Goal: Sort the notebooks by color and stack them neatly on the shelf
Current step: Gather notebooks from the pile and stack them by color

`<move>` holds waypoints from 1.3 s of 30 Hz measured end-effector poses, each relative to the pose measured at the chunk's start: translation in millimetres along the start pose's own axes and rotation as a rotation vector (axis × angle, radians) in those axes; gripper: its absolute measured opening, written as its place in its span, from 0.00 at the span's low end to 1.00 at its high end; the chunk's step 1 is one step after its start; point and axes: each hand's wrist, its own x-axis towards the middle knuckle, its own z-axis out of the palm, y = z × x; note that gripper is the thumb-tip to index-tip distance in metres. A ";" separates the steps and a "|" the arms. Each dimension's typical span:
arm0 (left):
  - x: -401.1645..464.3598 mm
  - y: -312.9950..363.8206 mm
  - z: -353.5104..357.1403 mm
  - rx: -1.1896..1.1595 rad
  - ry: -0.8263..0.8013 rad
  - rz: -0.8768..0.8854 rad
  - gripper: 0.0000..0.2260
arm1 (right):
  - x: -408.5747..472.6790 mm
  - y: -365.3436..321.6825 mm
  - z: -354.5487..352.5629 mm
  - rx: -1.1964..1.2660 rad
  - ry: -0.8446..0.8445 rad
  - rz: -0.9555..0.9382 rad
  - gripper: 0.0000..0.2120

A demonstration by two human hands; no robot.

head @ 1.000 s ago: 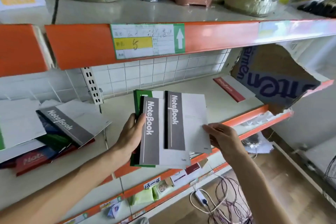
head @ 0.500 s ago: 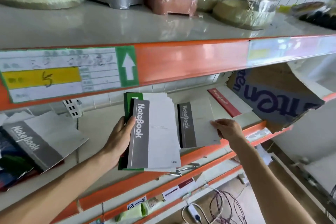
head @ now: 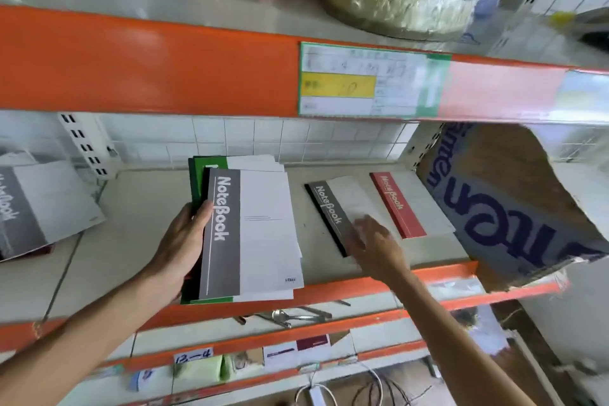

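Left hand (head: 178,241) grips stack (head: 244,234); two notebooks (head: 379,208) on shelf (head: 131,241)

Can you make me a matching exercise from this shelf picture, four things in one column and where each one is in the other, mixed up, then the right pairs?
Things
1. red notebook
2. grey notebook with the black spine
3. stack of notebooks
4. torn cardboard box

Places
A. gripped in the left hand
B. at the right end of the shelf
C. flat on the shelf under the right hand
D. flat on the shelf between the grey notebook and the box

Pairs: 1-D, 2-C, 3-A, 4-B
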 end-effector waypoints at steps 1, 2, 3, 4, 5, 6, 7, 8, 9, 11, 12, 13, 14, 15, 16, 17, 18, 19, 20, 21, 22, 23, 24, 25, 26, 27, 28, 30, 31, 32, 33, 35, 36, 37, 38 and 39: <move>-1.3 -2.2 2.6 0.003 0.014 0.000 0.07 | -2.5 2.7 6.8 -0.053 -0.052 -0.016 0.28; -3.6 -3.1 6.7 -0.001 0.021 -0.001 0.07 | -3.4 6.2 11.6 -0.093 -0.080 -0.007 0.31; -5.1 -4.1 11.1 -0.007 0.025 -0.006 0.07 | -3.2 9.1 13.8 -0.112 -0.087 0.009 0.34; -7.8 -2.9 15.6 -0.006 0.029 -0.009 0.07 | -1.7 10.3 15.0 -0.117 -0.069 0.015 0.35; -9.8 -3.1 19.3 -0.003 0.031 -0.011 0.07 | -0.1 11.8 16.6 -0.112 -0.053 0.020 0.35; -12.3 -1.5 22.4 -0.009 0.032 -0.016 0.06 | 2.3 11.4 18.2 -0.107 -0.035 0.025 0.35; -13.0 -1.7 24.2 -0.020 0.034 -0.020 0.06 | 4.3 10.2 19.6 -0.097 -0.028 0.037 0.34; -13.5 -1.6 25.1 -0.024 0.032 -0.026 0.07 | 6.4 8.7 21.2 -0.089 -0.028 0.054 0.34; -13.1 -1.7 26.3 -0.022 0.028 -0.031 0.07 | 7.9 7.2 22.6 -0.083 -0.030 0.072 0.34; -12.4 -0.8 27.1 -0.021 0.022 -0.031 0.07 | 9.1 4.4 25.2 -0.077 -0.013 0.094 0.35; -12.0 0.3 27.0 -0.022 0.018 -0.030 0.07 | 9.3 3.6 26.4 -0.072 -0.002 0.105 0.35; -10.5 -0.2 26.2 -0.020 0.019 -0.031 0.07 | 9.8 3.0 27.5 -0.066 0.007 0.120 0.35; -9.5 0.6 25.9 -0.020 0.019 -0.034 0.07 | 10.4 2.6 28.4 -0.065 0.015 0.133 0.35; -7.9 0.1 24.9 -0.024 0.018 -0.038 0.07 | 10.6 2.5 29.2 -0.067 0.022 0.142 0.35; -7.1 0.5 24.2 -0.031 0.020 -0.042 0.07 | 10.8 2.7 29.8 -0.067 0.030 0.146 0.35; -5.3 0.2 24.1 -0.034 0.024 -0.047 0.07 | 11.1 3.6 29.8 -0.067 0.037 0.142 0.35; -4.8 0.7 24.7 -0.032 0.023 -0.047 0.07 | 11.6 4.6 29.3 -0.066 0.040 0.138 0.35; -4.1 1.0 25.7 -0.029 0.022 -0.044 0.07 | 12.1 5.8 28.6 -0.062 0.039 0.137 0.35; -3.7 1.6 26.8 -0.027 0.017 -0.040 0.07 | 13.0 7.0 28.1 -0.058 0.037 0.137 0.35; -3.9 2.0 28.2 -0.023 0.008 -0.038 0.07 | 13.1 8.0 27.8 -0.057 0.035 0.135 0.35; -3.9 1.7 29.4 -0.019 0.001 -0.038 0.07 | 12.8 8.4 27.1 -0.059 0.035 0.133 0.35; -3.5 0.9 30.5 -0.014 0.002 -0.040 0.07 | 12.6 8.6 26.8 -0.061 0.039 0.129 0.34; -3.1 -0.3 31.3 -0.013 0.004 -0.046 0.07 | 12.3 8.7 26.9 -0.058 0.035 0.129 0.34; -2.6 -1.4 31.9 -0.014 0.007 -0.050 0.07 | 11.3 7.0 25.1 -0.055 0.027 0.133 0.34; -2.5 -1.6 32.4 -0.018 0.006 -0.054 0.07 | 10.5 4.8 22.5 -0.050 0.015 0.145 0.34; -1.9 -2.2 32.4 -0.021 0.006 -0.059 0.07 | 9.8 1.1 20.0 -0.049 0.009 0.148 0.34; -1.5 -2.7 32.5 -0.025 0.001 -0.061 0.08 | 6.7 -6.1 15.1 -0.043 0.016 0.129 0.34; -0.4 -3.9 32.1 -0.013 0.006 -0.056 0.09 | -7.8 -31.4 6.0 0.086 0.103 0.034 0.29; -0.1 -4.1 32.7 0.004 0.015 -0.053 0.09 | -18.9 -48.6 -1.5 0.250 0.150 -0.006 0.26; 0.6 -5.6 31.7 0.018 0.024 -0.049 0.09 | -29.2 -68.5 -8.4 0.493 0.122 0.004 0.23; 1.3 -6.2 31.7 0.026 0.030 -0.043 0.09 | -36.7 -86.9 -15.2 0.750 0.017 0.057 0.22; 1.3 -6.5 32.3 0.036 0.028 -0.042 0.09 | -40.9 -104.5 -20.0 1.040 -0.157 0.155 0.21; 1.0 -5.7 33.5 0.036 0.027 -0.048 0.09 | -38.3 -105.7 -18.2 1.058 -0.166 0.160 0.20; 1.1 -6.0 33.1 0.035 0.032 -0.062 0.09 | -35.5 -107.0 -16.7 1.047 -0.137 0.171 0.18; 0.7 -5.6 32.5 0.036 0.034 -0.073 0.10 | -33.1 -106.8 -15.6 1.037 -0.104 0.196 0.16; 1.1 -6.5 31.4 0.040 0.033 -0.082 0.10 | -30.2 -104.5 -12.6 1.047 -0.086 0.225 0.14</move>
